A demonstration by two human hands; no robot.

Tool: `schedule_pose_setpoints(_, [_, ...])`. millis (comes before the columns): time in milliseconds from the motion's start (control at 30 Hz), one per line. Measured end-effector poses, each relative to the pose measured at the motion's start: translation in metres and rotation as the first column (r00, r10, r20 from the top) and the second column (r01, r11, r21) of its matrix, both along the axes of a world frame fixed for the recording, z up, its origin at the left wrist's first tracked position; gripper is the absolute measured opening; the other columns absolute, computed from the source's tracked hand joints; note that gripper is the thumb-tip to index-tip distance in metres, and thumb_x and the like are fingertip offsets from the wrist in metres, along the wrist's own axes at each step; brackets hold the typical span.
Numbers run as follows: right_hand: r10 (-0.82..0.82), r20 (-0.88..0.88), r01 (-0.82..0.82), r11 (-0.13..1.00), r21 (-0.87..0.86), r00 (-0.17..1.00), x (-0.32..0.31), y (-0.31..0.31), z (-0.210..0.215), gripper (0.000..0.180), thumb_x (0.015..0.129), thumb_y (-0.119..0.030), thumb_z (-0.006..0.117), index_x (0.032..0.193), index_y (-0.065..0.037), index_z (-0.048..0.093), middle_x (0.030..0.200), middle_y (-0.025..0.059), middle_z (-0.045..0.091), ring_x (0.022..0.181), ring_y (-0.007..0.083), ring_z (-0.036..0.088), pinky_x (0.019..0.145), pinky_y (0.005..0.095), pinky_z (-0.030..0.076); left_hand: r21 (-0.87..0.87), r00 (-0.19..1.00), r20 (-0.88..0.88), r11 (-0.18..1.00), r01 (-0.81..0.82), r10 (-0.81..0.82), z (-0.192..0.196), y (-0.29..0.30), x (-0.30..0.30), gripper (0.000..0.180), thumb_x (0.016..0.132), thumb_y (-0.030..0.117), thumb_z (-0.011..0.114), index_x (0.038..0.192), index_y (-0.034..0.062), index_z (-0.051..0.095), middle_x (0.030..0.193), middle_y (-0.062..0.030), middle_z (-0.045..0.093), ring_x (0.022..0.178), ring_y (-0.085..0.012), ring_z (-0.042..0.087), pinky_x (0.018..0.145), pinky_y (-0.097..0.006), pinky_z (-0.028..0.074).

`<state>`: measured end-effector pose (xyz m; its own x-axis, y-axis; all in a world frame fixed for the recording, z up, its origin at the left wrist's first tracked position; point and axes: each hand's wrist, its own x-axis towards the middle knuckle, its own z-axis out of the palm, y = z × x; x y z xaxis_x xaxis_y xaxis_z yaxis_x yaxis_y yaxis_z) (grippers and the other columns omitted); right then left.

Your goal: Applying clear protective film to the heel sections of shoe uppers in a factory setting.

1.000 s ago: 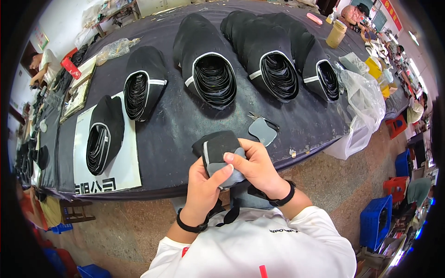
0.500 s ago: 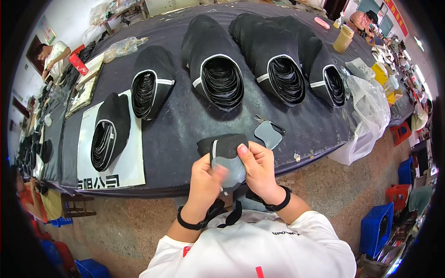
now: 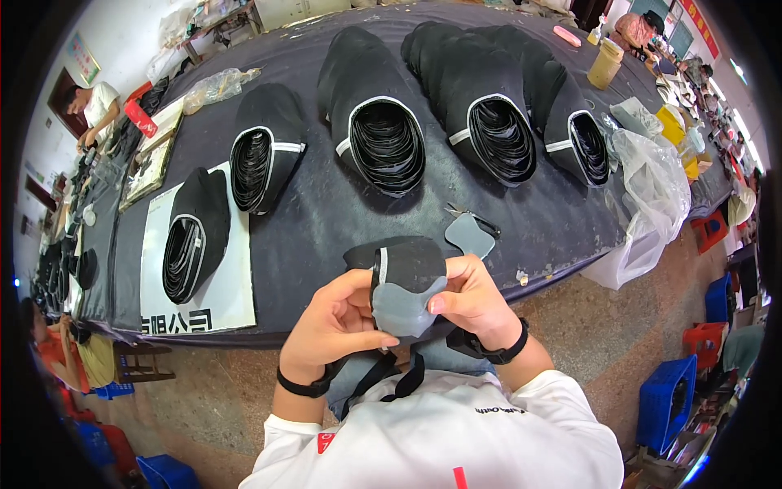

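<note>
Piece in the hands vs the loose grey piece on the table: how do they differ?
The held piece is gripped by the left hand and right hand above the table edge; the loose grey piece lies flat, untouched. The held piece is larger, black and grey with a white strip; the loose one is plain grey. Both are thin cut pieces.

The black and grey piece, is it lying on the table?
No, both hands, left and right, hold the piece up above the table edge.
</note>
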<state>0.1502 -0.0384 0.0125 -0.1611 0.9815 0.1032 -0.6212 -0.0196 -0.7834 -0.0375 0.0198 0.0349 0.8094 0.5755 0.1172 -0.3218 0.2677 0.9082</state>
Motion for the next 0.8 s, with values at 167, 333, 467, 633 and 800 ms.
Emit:
schedule_pose_setpoints(167, [-0.173,0.168,0.145,0.975,0.166,0.97,0.005,0.001,-0.006,0.024,0.075,-0.001,0.065,0.098,0.004,0.062,0.097,0.0088,0.063,0.088,0.0136,0.057,0.08,0.027,0.044,0.043,0.996,-0.036,0.996,-0.079,0.081,0.021,-0.001,0.012,0.057,0.067,0.0,0.071,0.118,-0.0037,0.045,0.099,-0.0095,0.058,0.088,-0.0159,0.056,0.076,-0.027,0.044])
schedule_pose_setpoints(333, [-0.324,0.254,0.26,0.931,0.255,0.911,0.027,0.002,-0.006,0.019,0.081,-0.001,0.057,0.099,0.002,0.061,0.106,0.0119,0.059,0.097,0.0144,0.053,0.081,0.0266,0.039,0.827,0.835,-0.202,0.545,-0.135,0.512,0.06,-0.006,0.023,0.039,0.069,0.0,0.064,0.108,0.0033,0.056,0.078,-0.0094,0.052,0.073,-0.0221,0.049,0.065,-0.03,0.039])
schedule_pose_setpoints(467, [-0.36,0.426,0.314,0.933,0.178,0.83,0.036,-0.012,-0.013,0.019,0.084,-0.005,0.054,0.101,0.001,0.06,0.102,0.0109,0.061,0.095,0.0149,0.055,0.081,0.0263,0.04,0.991,0.767,-0.104,0.132,0.026,0.634,0.042,0.03,0.052,0.044,0.07,-0.001,0.059,0.112,0.0083,0.053,0.073,-0.0081,0.044,0.07,-0.0245,0.044,0.064,-0.034,0.036])
schedule_pose_setpoints(633, [-0.242,0.671,0.275,0.96,0.06,0.7,0.047,-0.031,-0.024,0.018,0.084,-0.007,0.056,0.1,-0.002,0.062,0.094,0.0075,0.064,0.086,0.0129,0.058,0.074,0.0265,0.044,0.863,0.669,-0.464,0.126,0.49,0.581,-0.017,0.057,0.084,0.05,0.07,0.003,0.057,0.118,0.0158,0.049,0.082,-0.0071,0.049,0.079,-0.0251,0.049,0.067,-0.035,0.038])
schedule_pose_setpoints(800, [-0.386,0.898,0.42,0.865,0.273,0.212,0.07,-0.032,-0.029,0.02,0.075,-0.011,0.064,0.092,-0.001,0.061,0.084,0.0101,0.06,0.076,0.0226,0.057,0.068,0.0293,0.045,0.929,0.542,-0.187,-0.033,0.369,0.82,-0.047,0.086,0.096,0.047,0.071,0.002,0.054,0.114,0.0193,0.05,0.083,-0.0079,0.047,0.08,-0.025,0.048,0.067,-0.038,0.037])
